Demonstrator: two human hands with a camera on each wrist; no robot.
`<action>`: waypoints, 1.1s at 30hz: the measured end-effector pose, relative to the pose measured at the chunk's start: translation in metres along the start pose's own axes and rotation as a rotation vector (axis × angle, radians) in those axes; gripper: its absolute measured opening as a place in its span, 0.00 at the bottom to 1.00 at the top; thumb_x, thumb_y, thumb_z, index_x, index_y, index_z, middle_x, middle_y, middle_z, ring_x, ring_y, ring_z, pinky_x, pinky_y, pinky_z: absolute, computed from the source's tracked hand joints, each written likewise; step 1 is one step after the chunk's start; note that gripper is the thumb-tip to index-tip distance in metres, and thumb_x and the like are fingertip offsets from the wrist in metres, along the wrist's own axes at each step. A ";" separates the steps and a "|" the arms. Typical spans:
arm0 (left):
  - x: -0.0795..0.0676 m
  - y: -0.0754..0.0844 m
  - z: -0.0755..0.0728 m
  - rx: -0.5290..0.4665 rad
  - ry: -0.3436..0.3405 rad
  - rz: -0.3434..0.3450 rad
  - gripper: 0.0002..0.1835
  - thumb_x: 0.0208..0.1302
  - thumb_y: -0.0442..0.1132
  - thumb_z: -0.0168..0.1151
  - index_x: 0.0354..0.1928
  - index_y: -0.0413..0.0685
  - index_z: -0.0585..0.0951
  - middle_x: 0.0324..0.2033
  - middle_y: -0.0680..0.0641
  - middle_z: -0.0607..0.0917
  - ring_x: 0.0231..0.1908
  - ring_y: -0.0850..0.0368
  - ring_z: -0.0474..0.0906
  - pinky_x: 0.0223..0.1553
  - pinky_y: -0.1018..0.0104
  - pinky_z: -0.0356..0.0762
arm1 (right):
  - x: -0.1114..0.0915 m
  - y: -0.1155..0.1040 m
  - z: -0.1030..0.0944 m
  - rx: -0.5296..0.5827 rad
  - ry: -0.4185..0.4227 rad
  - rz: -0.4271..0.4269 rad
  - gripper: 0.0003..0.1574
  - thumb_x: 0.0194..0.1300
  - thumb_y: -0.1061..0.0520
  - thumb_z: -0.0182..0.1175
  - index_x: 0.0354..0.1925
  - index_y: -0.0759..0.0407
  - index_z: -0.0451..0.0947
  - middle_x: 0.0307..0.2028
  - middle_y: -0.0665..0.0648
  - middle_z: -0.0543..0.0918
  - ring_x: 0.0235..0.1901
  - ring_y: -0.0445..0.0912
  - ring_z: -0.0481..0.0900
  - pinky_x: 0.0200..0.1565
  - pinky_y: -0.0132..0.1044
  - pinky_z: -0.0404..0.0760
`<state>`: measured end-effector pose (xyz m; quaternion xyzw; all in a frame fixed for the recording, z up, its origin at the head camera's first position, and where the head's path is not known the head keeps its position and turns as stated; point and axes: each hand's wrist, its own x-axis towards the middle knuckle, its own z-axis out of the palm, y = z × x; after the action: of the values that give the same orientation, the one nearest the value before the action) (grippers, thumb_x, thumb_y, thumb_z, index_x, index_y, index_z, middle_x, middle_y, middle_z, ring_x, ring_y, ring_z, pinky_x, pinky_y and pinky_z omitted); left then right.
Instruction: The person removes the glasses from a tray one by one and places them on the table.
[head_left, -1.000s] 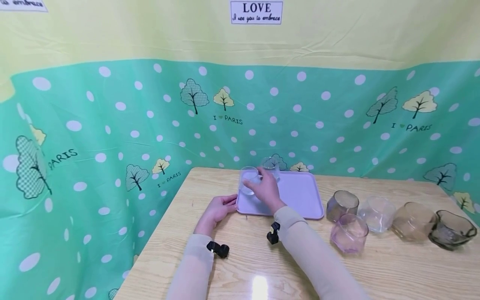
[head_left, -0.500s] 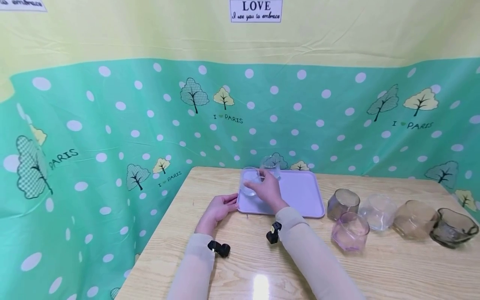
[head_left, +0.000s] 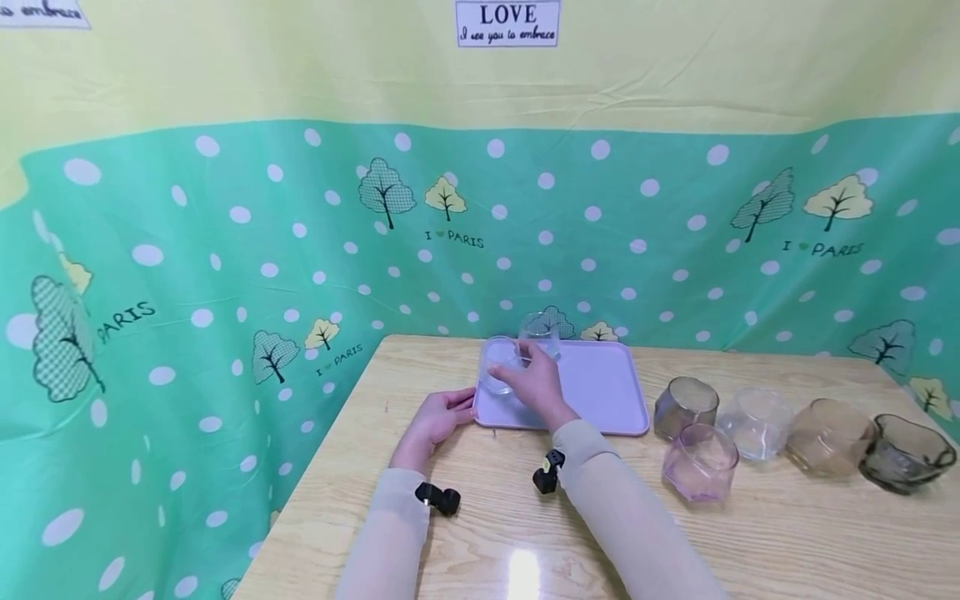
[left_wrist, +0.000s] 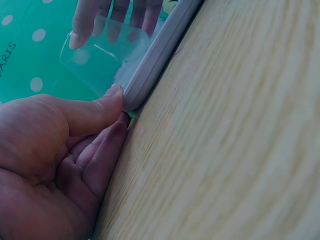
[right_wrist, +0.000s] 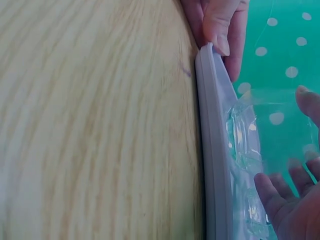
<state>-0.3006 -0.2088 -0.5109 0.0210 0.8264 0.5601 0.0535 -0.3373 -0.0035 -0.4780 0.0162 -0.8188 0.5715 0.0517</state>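
Note:
My left hand (head_left: 438,417) pinches the near left corner of a lilac tray (head_left: 596,387); in the left wrist view the thumb (left_wrist: 107,102) lies on the rim, with the other fingers curled below it. A clear drinking glass (head_left: 497,379) stands upright on the tray's left end. My right hand (head_left: 536,383) reaches over the tray and holds this glass between thumb and fingers. Through its wall the fingertips show in the right wrist view. Just behind the hand stands a second clear glass (head_left: 538,329), at the tray's back edge.
Right of the tray several tinted glasses share the wooden table (head_left: 480,533): a grey one (head_left: 684,408), a pink one (head_left: 701,467), a clear one (head_left: 753,425), an amber one (head_left: 828,437) and a dark wavy bowl (head_left: 903,458). A printed curtain (head_left: 337,233) hangs behind the table.
The held glass has shifted very slightly to the right and toward me on the tray, the right hand with it. The left hand stays at the tray corner.

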 end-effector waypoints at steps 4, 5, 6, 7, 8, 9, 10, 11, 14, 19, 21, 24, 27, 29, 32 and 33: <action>-0.001 -0.001 0.000 -0.001 -0.003 0.002 0.26 0.72 0.33 0.70 0.70 0.38 0.80 0.63 0.41 0.85 0.69 0.46 0.78 0.76 0.48 0.67 | -0.001 -0.001 0.000 0.006 0.003 0.009 0.55 0.59 0.44 0.82 0.77 0.56 0.70 0.71 0.59 0.77 0.70 0.57 0.74 0.73 0.51 0.73; -0.002 -0.001 0.000 -0.001 -0.004 0.006 0.26 0.72 0.33 0.70 0.70 0.38 0.80 0.63 0.41 0.85 0.68 0.45 0.78 0.75 0.48 0.67 | -0.002 -0.001 0.000 0.007 0.006 0.016 0.55 0.58 0.44 0.83 0.76 0.55 0.70 0.70 0.59 0.78 0.70 0.57 0.74 0.73 0.51 0.73; -0.002 -0.001 0.000 -0.002 -0.005 0.007 0.26 0.72 0.33 0.70 0.70 0.37 0.80 0.63 0.41 0.85 0.68 0.45 0.78 0.75 0.48 0.68 | -0.002 -0.001 -0.001 0.011 0.008 0.021 0.54 0.58 0.45 0.83 0.76 0.56 0.71 0.70 0.59 0.78 0.70 0.57 0.74 0.73 0.51 0.73; -0.003 -0.001 0.000 -0.004 -0.005 0.005 0.26 0.72 0.33 0.70 0.70 0.37 0.80 0.63 0.41 0.85 0.68 0.46 0.78 0.75 0.48 0.68 | -0.003 -0.001 -0.001 0.013 0.010 0.024 0.54 0.58 0.46 0.83 0.76 0.56 0.71 0.70 0.59 0.78 0.70 0.57 0.75 0.73 0.51 0.73; -0.004 0.000 0.000 -0.005 -0.004 0.004 0.26 0.72 0.33 0.70 0.70 0.37 0.80 0.63 0.40 0.85 0.68 0.45 0.78 0.75 0.48 0.68 | -0.004 -0.002 -0.002 0.013 0.009 0.028 0.53 0.58 0.46 0.83 0.75 0.56 0.72 0.70 0.59 0.78 0.69 0.57 0.75 0.73 0.50 0.74; -0.004 0.000 0.000 -0.007 -0.003 0.004 0.26 0.72 0.33 0.70 0.70 0.37 0.80 0.63 0.40 0.85 0.68 0.45 0.78 0.75 0.48 0.68 | -0.005 -0.003 -0.003 0.016 0.010 0.027 0.53 0.57 0.47 0.83 0.75 0.57 0.72 0.70 0.60 0.78 0.69 0.57 0.75 0.72 0.50 0.74; -0.005 0.000 0.000 -0.006 -0.002 0.005 0.26 0.72 0.33 0.70 0.70 0.37 0.80 0.63 0.40 0.85 0.68 0.45 0.78 0.75 0.48 0.68 | -0.007 -0.004 -0.004 0.019 0.012 0.031 0.52 0.57 0.46 0.84 0.74 0.57 0.73 0.69 0.59 0.79 0.68 0.56 0.75 0.72 0.50 0.75; -0.005 0.000 0.000 -0.005 -0.003 0.003 0.26 0.72 0.33 0.70 0.70 0.37 0.80 0.63 0.40 0.85 0.68 0.45 0.78 0.75 0.48 0.68 | -0.008 -0.006 -0.005 0.020 0.014 0.032 0.51 0.57 0.46 0.84 0.73 0.57 0.74 0.68 0.59 0.79 0.67 0.56 0.76 0.71 0.50 0.76; -0.004 0.000 0.000 0.008 0.000 0.007 0.26 0.72 0.33 0.70 0.70 0.37 0.80 0.63 0.40 0.85 0.68 0.45 0.79 0.75 0.48 0.68 | -0.013 -0.016 -0.012 0.026 0.022 0.020 0.51 0.57 0.44 0.84 0.71 0.58 0.74 0.66 0.59 0.80 0.65 0.55 0.77 0.69 0.50 0.78; -0.003 -0.001 -0.001 0.036 0.004 0.035 0.26 0.72 0.32 0.70 0.70 0.35 0.79 0.63 0.39 0.85 0.66 0.44 0.80 0.74 0.48 0.70 | -0.019 -0.035 -0.026 0.044 0.033 -0.011 0.50 0.55 0.44 0.85 0.69 0.59 0.74 0.64 0.59 0.81 0.65 0.54 0.78 0.69 0.49 0.78; -0.003 0.000 -0.001 0.025 0.003 0.034 0.26 0.72 0.31 0.69 0.70 0.34 0.79 0.63 0.38 0.85 0.66 0.44 0.80 0.73 0.49 0.71 | -0.022 -0.041 -0.033 0.044 0.027 -0.017 0.49 0.55 0.44 0.85 0.68 0.58 0.75 0.63 0.58 0.81 0.65 0.54 0.78 0.69 0.48 0.78; -0.004 0.000 -0.001 0.023 0.003 0.033 0.26 0.72 0.31 0.69 0.70 0.35 0.79 0.62 0.39 0.85 0.66 0.44 0.80 0.74 0.49 0.70 | -0.028 -0.049 -0.044 0.046 -0.003 -0.024 0.50 0.54 0.43 0.85 0.67 0.57 0.75 0.63 0.58 0.82 0.64 0.54 0.79 0.68 0.48 0.79; -0.003 -0.001 0.000 0.027 0.006 0.033 0.26 0.71 0.31 0.69 0.69 0.36 0.80 0.62 0.40 0.86 0.66 0.45 0.80 0.75 0.49 0.68 | -0.036 -0.057 -0.056 0.045 -0.049 -0.039 0.50 0.53 0.40 0.85 0.67 0.56 0.75 0.62 0.56 0.83 0.65 0.53 0.80 0.67 0.49 0.80; -0.003 -0.001 0.000 0.031 0.007 0.038 0.26 0.71 0.31 0.70 0.69 0.36 0.80 0.61 0.40 0.86 0.66 0.45 0.80 0.75 0.49 0.68 | -0.043 -0.063 -0.065 0.047 -0.081 -0.052 0.50 0.52 0.40 0.85 0.66 0.54 0.75 0.61 0.54 0.83 0.65 0.52 0.80 0.66 0.48 0.81; -0.002 0.000 0.001 0.038 0.009 0.042 0.26 0.70 0.31 0.70 0.69 0.35 0.81 0.61 0.40 0.86 0.67 0.45 0.80 0.74 0.49 0.69 | -0.055 -0.072 -0.079 0.062 -0.126 -0.086 0.47 0.53 0.41 0.85 0.64 0.53 0.76 0.61 0.50 0.84 0.64 0.51 0.80 0.66 0.48 0.81; -0.002 0.000 0.001 0.040 0.011 0.043 0.26 0.70 0.31 0.70 0.69 0.35 0.80 0.61 0.40 0.86 0.67 0.45 0.80 0.74 0.49 0.69 | -0.058 -0.075 -0.084 0.067 -0.136 -0.097 0.46 0.53 0.42 0.85 0.64 0.52 0.76 0.61 0.50 0.84 0.64 0.50 0.80 0.66 0.48 0.81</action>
<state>-0.2987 -0.2078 -0.5117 0.0367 0.8369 0.5448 0.0368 -0.2673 0.0473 -0.3855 0.0962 -0.7992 0.5929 0.0230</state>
